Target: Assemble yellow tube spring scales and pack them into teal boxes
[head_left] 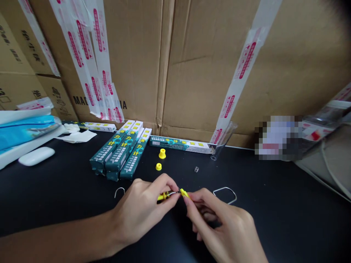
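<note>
My left hand (pixel 145 204) is closed in a pinch on a thin yellow rod (pixel 161 197) with a metal tip, mostly covered by my fingers. My right hand (pixel 219 223) pinches a small yellow plastic piece (pixel 184 193) against the rod's metal end; the exact joint between them is too small to make out. Beyond my hands two yellow plastic caps (pixel 162 154) stand on the black table, one larger than the other. A short metal spring (pixel 196 169) lies to their right. Near my left hand rests a wire hook (pixel 119 190), and a bent wire loop (pixel 233 193) lies behind my right hand.
Several green and white spring-scale boxes (pixel 113 149) are stacked at the back left; another box (pixel 178 143) lies along the cardboard wall (pixel 197 65). A clear tube (pixel 224 140) leans there. At the left are a white case (pixel 37 156) and crumpled tissue (pixel 78 136).
</note>
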A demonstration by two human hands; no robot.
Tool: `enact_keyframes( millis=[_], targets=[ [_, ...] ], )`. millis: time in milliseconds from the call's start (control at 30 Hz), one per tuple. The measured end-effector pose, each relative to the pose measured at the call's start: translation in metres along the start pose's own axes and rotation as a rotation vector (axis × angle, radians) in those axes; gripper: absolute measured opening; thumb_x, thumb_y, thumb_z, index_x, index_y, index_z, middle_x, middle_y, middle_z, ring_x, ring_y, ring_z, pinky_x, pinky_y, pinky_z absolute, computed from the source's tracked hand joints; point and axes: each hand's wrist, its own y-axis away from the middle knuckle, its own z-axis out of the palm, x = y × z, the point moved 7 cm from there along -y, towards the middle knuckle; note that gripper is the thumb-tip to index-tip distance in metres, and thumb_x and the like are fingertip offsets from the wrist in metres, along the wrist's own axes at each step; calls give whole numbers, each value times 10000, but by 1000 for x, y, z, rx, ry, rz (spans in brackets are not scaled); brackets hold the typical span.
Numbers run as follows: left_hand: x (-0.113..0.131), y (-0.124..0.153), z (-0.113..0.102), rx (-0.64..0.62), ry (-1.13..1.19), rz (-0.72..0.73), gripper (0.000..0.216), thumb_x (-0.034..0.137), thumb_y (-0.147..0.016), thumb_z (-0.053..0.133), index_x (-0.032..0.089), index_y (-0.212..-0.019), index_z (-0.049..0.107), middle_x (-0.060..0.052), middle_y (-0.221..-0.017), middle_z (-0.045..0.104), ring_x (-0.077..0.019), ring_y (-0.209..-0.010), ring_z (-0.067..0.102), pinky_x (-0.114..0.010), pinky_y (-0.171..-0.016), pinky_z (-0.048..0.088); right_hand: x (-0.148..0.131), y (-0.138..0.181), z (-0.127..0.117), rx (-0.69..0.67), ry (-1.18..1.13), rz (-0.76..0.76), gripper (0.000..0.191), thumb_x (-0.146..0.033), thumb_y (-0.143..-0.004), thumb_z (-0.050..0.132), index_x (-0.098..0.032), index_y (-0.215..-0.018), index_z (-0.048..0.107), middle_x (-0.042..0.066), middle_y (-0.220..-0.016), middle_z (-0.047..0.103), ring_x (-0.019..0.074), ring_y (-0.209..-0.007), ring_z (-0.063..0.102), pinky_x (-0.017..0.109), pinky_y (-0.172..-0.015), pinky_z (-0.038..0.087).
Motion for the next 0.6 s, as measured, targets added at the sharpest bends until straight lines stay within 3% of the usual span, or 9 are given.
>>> enact_keyframes(
  millis=[433,600],
  targets=[
    [-3,0,1,-45,13,-24,142,109,-873,668,218,-928,595,62,-762,771,-130,-618,748,-182,-629,579,2,-2,5,-75,-46,58,374,-446,-993,460,-207,-788,664,-29,-468,576,114,-336,525,189,-338,428],
    [0,0,2,-59,-11,8,138,114,-882,665,215,-936,588,65,-756,760,-131,-617,743,-189,-607,553,1,-2,5,-33,-76,66,378,-468,-987,465,-216,-787,662,-38,-443,555,115,-318,502,197,-331,412]
  ],
)
